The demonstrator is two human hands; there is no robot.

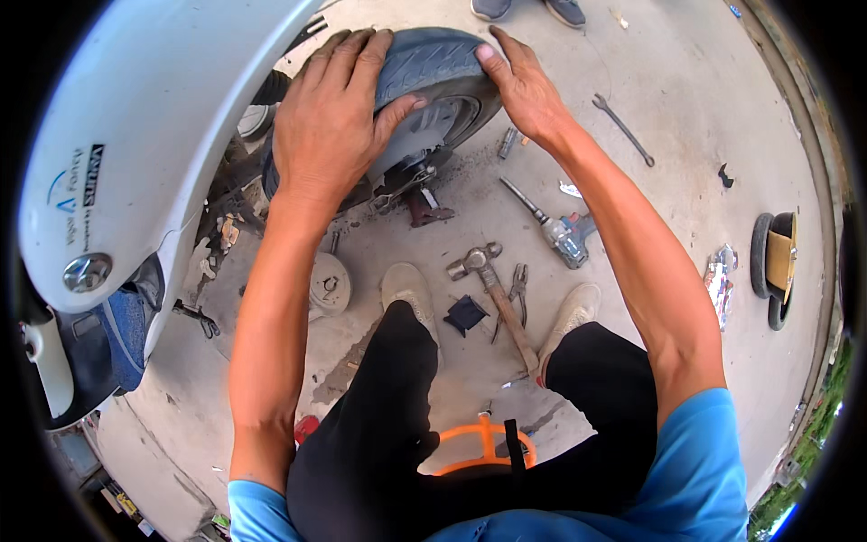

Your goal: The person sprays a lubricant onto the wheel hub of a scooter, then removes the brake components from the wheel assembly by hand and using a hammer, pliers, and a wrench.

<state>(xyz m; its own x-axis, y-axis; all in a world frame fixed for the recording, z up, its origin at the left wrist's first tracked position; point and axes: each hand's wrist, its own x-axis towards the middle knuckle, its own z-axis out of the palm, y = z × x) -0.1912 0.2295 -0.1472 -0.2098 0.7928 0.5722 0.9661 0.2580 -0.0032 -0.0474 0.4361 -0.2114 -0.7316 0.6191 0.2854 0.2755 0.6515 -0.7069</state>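
Well, I have my left hand (325, 126) and right hand (531, 98) spread against the tyre (432, 61) beside the white panel (158, 126), neither closed round it; uneven pressure could, I judge, make it slip or twist.

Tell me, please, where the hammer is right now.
In the head view, the hammer lies just right of centre, between the left shoe and right shoe, beside the pliers.
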